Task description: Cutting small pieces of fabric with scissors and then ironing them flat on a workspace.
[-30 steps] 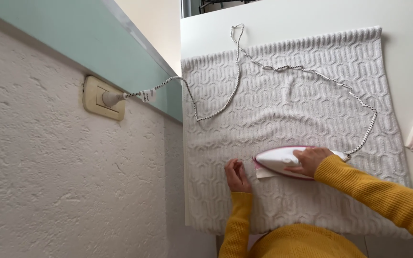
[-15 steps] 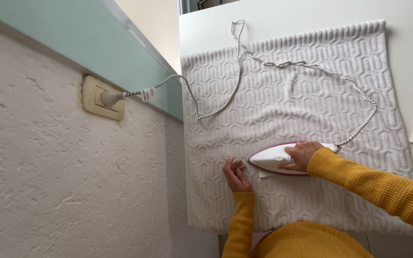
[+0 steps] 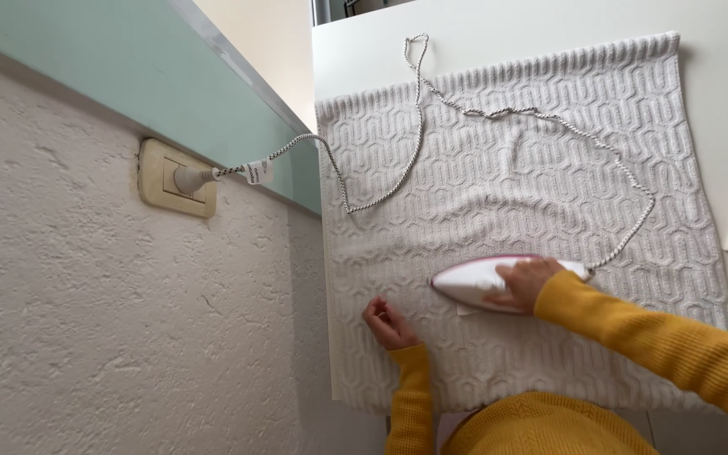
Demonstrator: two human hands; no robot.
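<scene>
The right hand (image 3: 526, 282) is wrapping its fingers around the handle of the iron (image 3: 490, 283), holding it flat on the towel (image 3: 507, 185). The iron is lying with its long axis across the towel, tip pointing toward the wall (image 3: 86, 337), heel toward the right sleeve. Under its near edge a small pale cloth (image 3: 468, 310) is peeking out, touching the soleplate. The left hand (image 3: 389, 324) is resting on the towel near the tip, apart from it, fingers loosely curled and holding nothing. The right hand is the nearer one to the cloth. The iron is white with a pink rim. Its braided cord (image 3: 499, 114) is looping over the towel to the plug (image 3: 189, 179) in the socket (image 3: 170, 179).
</scene>
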